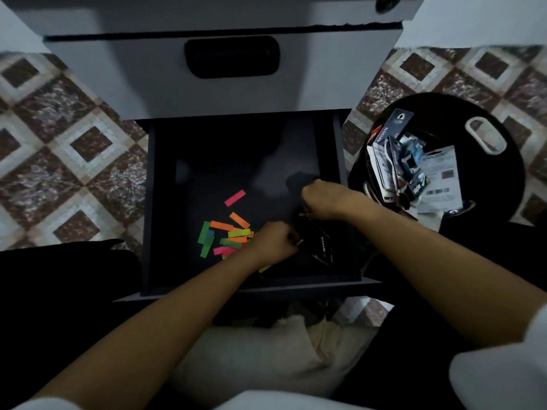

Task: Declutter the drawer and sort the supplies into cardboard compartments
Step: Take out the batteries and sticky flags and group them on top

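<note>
Front-left within the drawer (149,202), loose neon paper strips (233,232) look light and flimsy: pinch one by an end. Left hand (273,242) curls beside them, on what I cannot tell; right hand (322,199) grips a dark item (297,180).

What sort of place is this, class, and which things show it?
Probably a home room: an open dark drawer holding neon paper strips, brown-and-cream patterned floor tiles, and a round black tub of packaged goods.
</note>
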Available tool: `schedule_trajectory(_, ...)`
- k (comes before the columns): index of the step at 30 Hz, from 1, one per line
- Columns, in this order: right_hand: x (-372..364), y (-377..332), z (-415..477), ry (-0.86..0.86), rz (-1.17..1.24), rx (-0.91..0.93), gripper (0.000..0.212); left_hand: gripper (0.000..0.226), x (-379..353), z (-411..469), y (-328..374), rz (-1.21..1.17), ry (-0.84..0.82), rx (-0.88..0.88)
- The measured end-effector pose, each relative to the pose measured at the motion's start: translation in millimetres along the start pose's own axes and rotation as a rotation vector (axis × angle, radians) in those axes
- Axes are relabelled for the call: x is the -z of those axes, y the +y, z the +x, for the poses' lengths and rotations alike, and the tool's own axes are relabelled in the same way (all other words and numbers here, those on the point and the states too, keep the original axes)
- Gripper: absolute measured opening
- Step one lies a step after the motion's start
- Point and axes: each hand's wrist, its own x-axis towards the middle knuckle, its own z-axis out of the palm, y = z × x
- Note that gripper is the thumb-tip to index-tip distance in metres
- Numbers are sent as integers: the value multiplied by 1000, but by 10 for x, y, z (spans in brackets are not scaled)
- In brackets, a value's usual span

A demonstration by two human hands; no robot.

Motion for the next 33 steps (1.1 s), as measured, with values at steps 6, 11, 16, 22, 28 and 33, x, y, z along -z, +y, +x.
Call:
schedule_trajectory(6,-171,-103,56,-68,-258,-91,33,17,250,-126,-308,-149,112,88)
schedule_trajectory(11,-252,-105,73,-79,-286,-99,32,19,287,-204,-479,-186,161,134)
schedule_trajectory(16,-128,-92,39,-17,-108,-86,34,20,193,-207,-388,-144,140,79)
schedule_trajectory(22,153,35,55,242,215,-115,22,27,17,-34,-8,199,-65,-286)
schedule_trajectory(28,201,128,44,242,712,-165,11,30,-168,171,216,712,-241,-477)
schedule_trajectory(33,196,136,66,214,880,-177,13,35,-209,188,209,896,-252,-704)
